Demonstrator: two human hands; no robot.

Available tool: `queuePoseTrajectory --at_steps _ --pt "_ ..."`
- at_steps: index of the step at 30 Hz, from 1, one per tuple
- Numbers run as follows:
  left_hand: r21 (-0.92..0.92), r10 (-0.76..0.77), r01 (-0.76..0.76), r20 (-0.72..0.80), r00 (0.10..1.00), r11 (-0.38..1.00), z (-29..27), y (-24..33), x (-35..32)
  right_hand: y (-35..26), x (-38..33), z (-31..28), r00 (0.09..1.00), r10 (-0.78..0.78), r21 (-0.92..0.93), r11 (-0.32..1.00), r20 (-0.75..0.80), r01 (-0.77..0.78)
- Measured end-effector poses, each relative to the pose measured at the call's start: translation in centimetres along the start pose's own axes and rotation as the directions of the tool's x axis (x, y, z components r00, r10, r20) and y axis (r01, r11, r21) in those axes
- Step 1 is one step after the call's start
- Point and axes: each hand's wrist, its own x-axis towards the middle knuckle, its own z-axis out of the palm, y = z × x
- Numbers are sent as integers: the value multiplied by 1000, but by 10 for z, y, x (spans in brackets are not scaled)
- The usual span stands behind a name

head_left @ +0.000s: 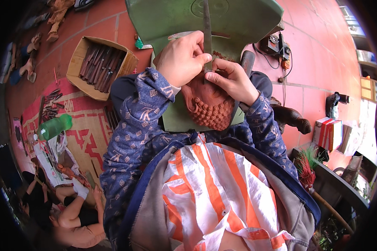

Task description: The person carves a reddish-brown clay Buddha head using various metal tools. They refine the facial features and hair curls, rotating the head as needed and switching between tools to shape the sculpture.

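Note:
A carved reddish-brown head with rows of knobbed curls (213, 111) rests between my knees, its curled crown toward me. Over it stands a long, narrow, flat strip of grey metal, like a file (207, 27), pointing away from me. My left hand (182, 58) is closed, with thumb and fingers pinching the strip's edge. Lower down, my right hand (235, 78) pinches its near end, close to the carving's surface. The fingers hide part of the strip and the far side of the head. Beneath them is a green plastic chair (163, 19) with reddish shavings on it.
A cardboard box of wooden-handled carving tools (98, 69) stands to the left, near more loose tools (52, 102) and a green bottle (54, 126). At right are a black corded device (274, 45), a dark wooden carving (293, 119) and a striped box (327, 133). Another person (77, 213) sits at lower left.

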Motion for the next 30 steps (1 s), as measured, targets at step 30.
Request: queuePoseTrajectory --at_steps 30 --pt "113 54 -56 22 998 992 6 7 25 13 1 -5 992 -59 -23 998 -108 57"
